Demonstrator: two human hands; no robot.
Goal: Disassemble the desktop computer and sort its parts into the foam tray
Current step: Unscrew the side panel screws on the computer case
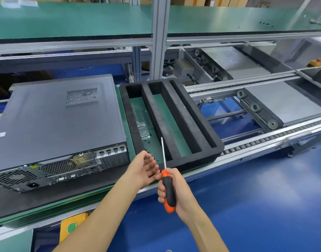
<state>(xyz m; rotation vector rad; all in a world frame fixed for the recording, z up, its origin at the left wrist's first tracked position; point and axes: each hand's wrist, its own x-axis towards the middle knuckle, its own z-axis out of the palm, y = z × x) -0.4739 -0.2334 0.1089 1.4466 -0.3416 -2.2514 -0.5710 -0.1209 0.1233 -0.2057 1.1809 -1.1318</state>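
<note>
The grey desktop computer lies flat on the left of the bench, its side panel on and its rear ports facing me. To its right sits the black foam tray with three long slots. Small dark screws and a clear plastic bag lie in the leftmost slot. My left hand hovers over the tray's near-left corner, fingers spread and palm turned right; whether it cups a screw I cannot tell. My right hand grips an orange-and-black screwdriver, its shaft pointing up over the tray.
A green mat covers the bench under the case and tray. Behind and to the right run conveyor rails with rollers and grey pallets. An aluminium post rises behind the tray under a green shelf. Blue floor lies below right.
</note>
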